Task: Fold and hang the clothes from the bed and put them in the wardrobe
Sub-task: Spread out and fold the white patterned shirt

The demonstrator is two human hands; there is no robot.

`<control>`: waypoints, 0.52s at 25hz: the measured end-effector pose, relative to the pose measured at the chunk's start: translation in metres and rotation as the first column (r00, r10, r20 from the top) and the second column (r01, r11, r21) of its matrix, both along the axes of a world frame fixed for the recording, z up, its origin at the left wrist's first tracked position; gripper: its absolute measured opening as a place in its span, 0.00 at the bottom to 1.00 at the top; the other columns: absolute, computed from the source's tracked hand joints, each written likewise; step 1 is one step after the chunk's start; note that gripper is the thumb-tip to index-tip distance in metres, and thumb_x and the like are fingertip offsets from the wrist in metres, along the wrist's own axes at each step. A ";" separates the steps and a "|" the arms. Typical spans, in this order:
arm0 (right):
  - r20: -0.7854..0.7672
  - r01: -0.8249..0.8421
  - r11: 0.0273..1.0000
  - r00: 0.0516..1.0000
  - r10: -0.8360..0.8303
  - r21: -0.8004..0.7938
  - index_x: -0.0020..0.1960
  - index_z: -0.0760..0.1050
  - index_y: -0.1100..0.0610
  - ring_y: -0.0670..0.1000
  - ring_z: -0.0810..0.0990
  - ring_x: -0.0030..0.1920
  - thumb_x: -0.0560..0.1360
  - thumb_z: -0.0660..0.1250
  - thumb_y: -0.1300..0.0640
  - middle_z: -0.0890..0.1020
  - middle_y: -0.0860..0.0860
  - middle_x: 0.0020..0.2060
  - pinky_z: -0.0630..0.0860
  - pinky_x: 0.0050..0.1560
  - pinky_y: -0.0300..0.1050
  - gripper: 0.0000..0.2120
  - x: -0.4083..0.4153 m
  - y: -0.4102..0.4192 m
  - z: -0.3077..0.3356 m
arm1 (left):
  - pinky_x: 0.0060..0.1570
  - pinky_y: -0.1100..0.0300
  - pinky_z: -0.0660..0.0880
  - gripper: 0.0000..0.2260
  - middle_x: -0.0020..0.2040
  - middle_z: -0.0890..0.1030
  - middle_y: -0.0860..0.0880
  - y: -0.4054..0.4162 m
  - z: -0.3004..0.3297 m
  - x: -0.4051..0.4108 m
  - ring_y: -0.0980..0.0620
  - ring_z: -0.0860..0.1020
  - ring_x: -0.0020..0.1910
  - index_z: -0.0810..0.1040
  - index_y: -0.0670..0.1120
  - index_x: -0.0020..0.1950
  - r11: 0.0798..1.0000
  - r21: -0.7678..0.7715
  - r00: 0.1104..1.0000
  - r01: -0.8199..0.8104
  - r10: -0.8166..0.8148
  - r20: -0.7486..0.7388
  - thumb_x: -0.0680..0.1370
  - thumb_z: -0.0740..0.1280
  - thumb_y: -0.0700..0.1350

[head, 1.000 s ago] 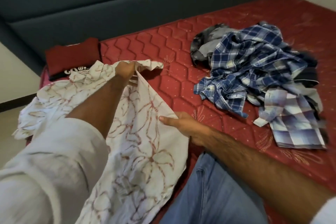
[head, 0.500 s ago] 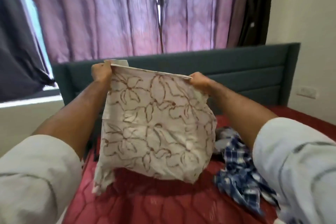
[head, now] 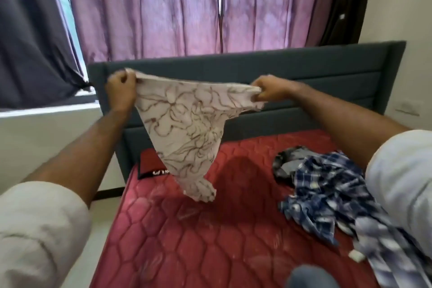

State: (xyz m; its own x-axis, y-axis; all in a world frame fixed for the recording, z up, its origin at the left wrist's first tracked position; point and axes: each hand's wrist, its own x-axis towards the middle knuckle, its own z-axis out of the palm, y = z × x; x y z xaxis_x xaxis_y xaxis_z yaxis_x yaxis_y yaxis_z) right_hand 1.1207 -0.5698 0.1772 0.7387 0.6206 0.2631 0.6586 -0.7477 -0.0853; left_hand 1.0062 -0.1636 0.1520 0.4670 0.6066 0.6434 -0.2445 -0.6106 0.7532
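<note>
The left hand (head: 120,91) is gripping one top corner of the white floral-print garment (head: 184,128), its fingers curled tight round the cloth. The right hand (head: 268,91) is pinching the opposite top corner, fingers closed on the fabric. Between the two hands the garment's upper edge is stretching nearly level, and the rest is hanging below them in a narrowing, blurred shape, clear of the red mattress (head: 210,241) beneath. Below and to the right of the right hand, a heap of blue plaid clothes (head: 332,196) is lying crumpled on the mattress. Below the left hand, partly hidden behind the hanging cloth, a folded red garment (head: 149,165) is sitting by the grey headboard (head: 327,72). Purple curtains (head: 163,7) are hanging beyond both hands.
</note>
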 end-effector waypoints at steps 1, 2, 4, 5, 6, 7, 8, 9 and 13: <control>-0.052 0.007 0.994 0.999 -0.013 -0.108 0.51 0.82 0.54 0.53 0.82 0.44 0.76 0.71 0.56 0.83 0.50 0.41 0.75 0.47 0.46 0.05 -0.004 -0.006 -0.030 | 0.39 0.57 0.71 0.20 0.35 0.75 0.45 -0.002 -0.044 -0.007 0.62 0.70 0.33 0.80 0.35 0.43 0.999 -0.005 0.998 0.047 -0.047 -0.050 0.78 0.62 0.52; -0.108 0.006 0.987 0.994 -0.023 -0.162 0.50 0.82 0.54 0.54 0.82 0.46 0.76 0.71 0.55 0.83 0.50 0.41 0.75 0.47 0.46 0.04 -0.009 -0.013 -0.056 | 0.41 0.54 0.72 0.19 0.36 0.76 0.43 -0.006 -0.085 -0.019 0.58 0.72 0.37 0.79 0.37 0.42 0.995 0.008 0.990 0.095 -0.094 -0.108 0.79 0.62 0.52; -0.200 0.017 0.997 0.979 -0.033 -0.078 0.50 0.82 0.53 0.54 0.82 0.50 0.79 0.69 0.55 0.83 0.51 0.44 0.72 0.47 0.46 0.04 -0.011 -0.023 -0.083 | 0.46 0.51 0.73 0.15 0.40 0.79 0.44 -0.008 -0.142 -0.037 0.54 0.74 0.42 0.79 0.41 0.43 0.973 0.063 0.951 0.222 -0.202 -0.234 0.83 0.64 0.50; -0.224 0.035 0.999 0.974 -0.033 0.006 0.50 0.82 0.53 0.54 0.81 0.50 0.80 0.68 0.55 0.83 0.51 0.46 0.71 0.48 0.45 0.04 -0.008 -0.027 -0.084 | 0.47 0.53 0.72 0.11 0.42 0.79 0.48 -0.011 -0.155 -0.045 0.54 0.75 0.43 0.78 0.42 0.44 0.952 0.082 0.919 0.295 -0.259 -0.298 0.83 0.66 0.48; -0.231 0.050 0.995 0.972 -0.029 0.086 0.51 0.82 0.53 0.53 0.80 0.51 0.81 0.67 0.55 0.82 0.51 0.47 0.71 0.49 0.46 0.05 -0.005 -0.030 -0.081 | 0.47 0.56 0.73 0.07 0.43 0.78 0.51 -0.012 -0.159 -0.052 0.55 0.75 0.44 0.77 0.44 0.47 0.922 0.115 0.881 0.369 -0.308 -0.359 0.82 0.68 0.47; -0.238 0.064 0.987 0.971 -0.027 0.150 0.52 0.82 0.54 0.53 0.79 0.51 0.81 0.66 0.55 0.82 0.51 0.48 0.71 0.49 0.46 0.07 -0.002 -0.032 -0.076 | 0.46 0.59 0.73 0.07 0.46 0.78 0.51 -0.014 -0.158 -0.058 0.56 0.76 0.44 0.76 0.46 0.52 0.877 0.157 0.838 0.454 -0.360 -0.410 0.80 0.71 0.46; -0.234 0.070 0.979 0.972 -0.024 0.193 0.52 0.82 0.56 0.53 0.79 0.50 0.81 0.65 0.56 0.82 0.52 0.48 0.71 0.49 0.46 0.08 0.001 -0.031 -0.071 | 0.46 0.62 0.75 0.12 0.50 0.77 0.51 -0.016 -0.154 -0.063 0.56 0.76 0.46 0.73 0.48 0.58 0.817 0.205 0.788 0.539 -0.403 -0.466 0.78 0.73 0.46; -0.224 0.067 0.977 0.974 -0.020 0.202 0.51 0.82 0.57 0.54 0.80 0.49 0.80 0.65 0.56 0.82 0.52 0.48 0.73 0.48 0.47 0.08 0.003 -0.030 -0.068 | 0.48 0.62 0.77 0.19 0.54 0.77 0.51 -0.017 -0.152 -0.065 0.56 0.78 0.49 0.71 0.52 0.63 0.759 0.214 0.733 0.614 -0.449 -0.512 0.76 0.75 0.45; -0.244 0.014 0.991 0.970 0.019 0.134 0.44 0.80 0.53 0.55 0.81 0.48 0.79 0.65 0.55 0.83 0.51 0.44 0.77 0.49 0.51 0.08 0.010 -0.021 -0.069 | 0.48 0.58 0.80 0.19 0.50 0.79 0.55 -0.011 -0.156 -0.066 0.52 0.80 0.51 0.80 0.55 0.56 0.606 0.315 0.613 0.730 -0.379 -0.693 0.71 0.73 0.65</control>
State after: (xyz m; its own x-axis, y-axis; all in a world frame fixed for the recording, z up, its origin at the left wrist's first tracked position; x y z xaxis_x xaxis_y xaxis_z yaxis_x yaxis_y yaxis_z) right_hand 1.1305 -0.5908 0.1083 0.7892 0.5941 0.1559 0.6072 -0.7168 -0.3428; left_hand 0.9400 -0.1742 -0.0039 0.9232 -0.2590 0.2839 -0.3689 -0.8044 0.4657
